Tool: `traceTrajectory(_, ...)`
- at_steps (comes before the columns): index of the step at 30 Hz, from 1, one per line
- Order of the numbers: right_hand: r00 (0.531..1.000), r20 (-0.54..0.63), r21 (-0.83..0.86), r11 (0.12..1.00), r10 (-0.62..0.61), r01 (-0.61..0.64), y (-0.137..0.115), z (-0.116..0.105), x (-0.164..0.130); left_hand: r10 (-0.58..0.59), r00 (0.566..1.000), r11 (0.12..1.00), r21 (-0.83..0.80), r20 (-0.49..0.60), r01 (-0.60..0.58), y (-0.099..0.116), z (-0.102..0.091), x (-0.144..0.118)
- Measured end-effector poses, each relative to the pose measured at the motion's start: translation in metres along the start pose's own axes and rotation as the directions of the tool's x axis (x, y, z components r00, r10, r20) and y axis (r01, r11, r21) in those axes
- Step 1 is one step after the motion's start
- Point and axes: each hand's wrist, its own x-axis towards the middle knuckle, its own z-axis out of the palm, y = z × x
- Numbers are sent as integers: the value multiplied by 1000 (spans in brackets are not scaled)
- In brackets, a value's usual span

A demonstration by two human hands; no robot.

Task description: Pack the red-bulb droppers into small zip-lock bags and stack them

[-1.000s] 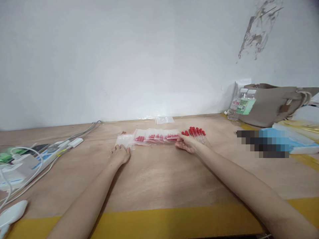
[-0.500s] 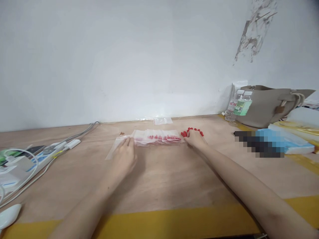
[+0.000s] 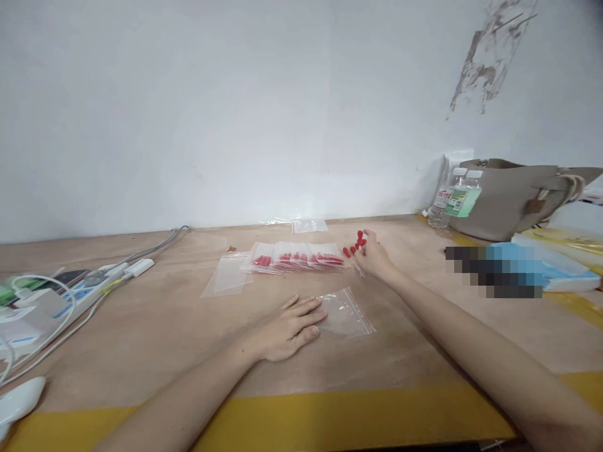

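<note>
My left hand [image 3: 296, 326] lies flat with its fingers stretched out on the left side of a clear zip bag [image 3: 346, 312], which looks empty. Farther right, my right hand [image 3: 374, 256] is closed around some small red capsule-shaped pieces [image 3: 360, 242]; thin pale stems seem to hang below them, though its fingers partly hide the group. Between the hands and the wall, a row of overlapping zip bags [image 3: 296, 256] contains several red pieces each. Flat clear bags [image 3: 225, 276] lie at the left end of that row.
A power strip [image 3: 80, 298] with chargers and cables runs along the left. On the right stand two plastic bottles [image 3: 464, 194], a grey handbag [image 3: 509, 198] and a blue package [image 3: 565, 273]. Another clear bag [image 3: 309, 225] lies by the wall [image 3: 235, 113].
My left hand has moved right and nearer from the flat bags, and a clear bag now lies under its fingers. My right hand has shifted slightly among the red pieces, disturbing their cluster.
</note>
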Motion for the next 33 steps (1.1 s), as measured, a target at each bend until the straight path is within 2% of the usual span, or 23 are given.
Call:
traceTrajectory(1,1000,-3,150,989,3,-3,4,-2,-7,-3,1000,1000,-5,-31,3,-1,1,1)
traceTrajectory(3,998,35,433,899,53,-63,12,-4,-23,-11,991,1000,-6,-133,10,-2,4,5)
traceTrajectory(6,980,140,663,721,144,-201,21,-3,-50,-52,953,998,-36,-299,43,-3,7,9)
traceTrajectory(9,969,149,755,610,198,-241,21,0,-68,-82,939,995,-85,-333,57,-5,10,11)
traceTrajectory(14,953,190,835,472,235,-282,14,2,-76,-85,970,996,-42,-226,78,-6,11,11)
traceTrajectory(19,921,331,870,312,206,-382,18,-4,-78,-82,970,995,33,-227,91,-2,9,12)
traceTrajectory(21,911,393,838,359,125,-411,25,-10,-78,-75,969,995,50,-234,89,-1,9,13)
traceTrajectory(23,890,456,763,513,6,-394,33,-16,-75,-72,968,995,50,-241,87,1,9,13)
traceTrajectory(25,862,492,660,699,-124,-277,40,-21,-72,-76,965,995,39,-253,88,2,9,13)
traceTrajectory(27,857,458,559,826,-234,-73,43,-23,-68,-75,963,996,28,-258,86,2,9,13)
traceTrajectory(29,869,382,484,869,-315,103,41,-22,-67,-71,967,997,19,-243,78,2,9,13)
traceTrajectory(30,873,351,464,873,-338,151,39,-20,-67,-69,971,997,15,-230,74,2,9,13)
traceTrajectory(33,872,347,494,858,-344,142,33,-12,-69,-73,979,997,3,-188,75,1,9,13)
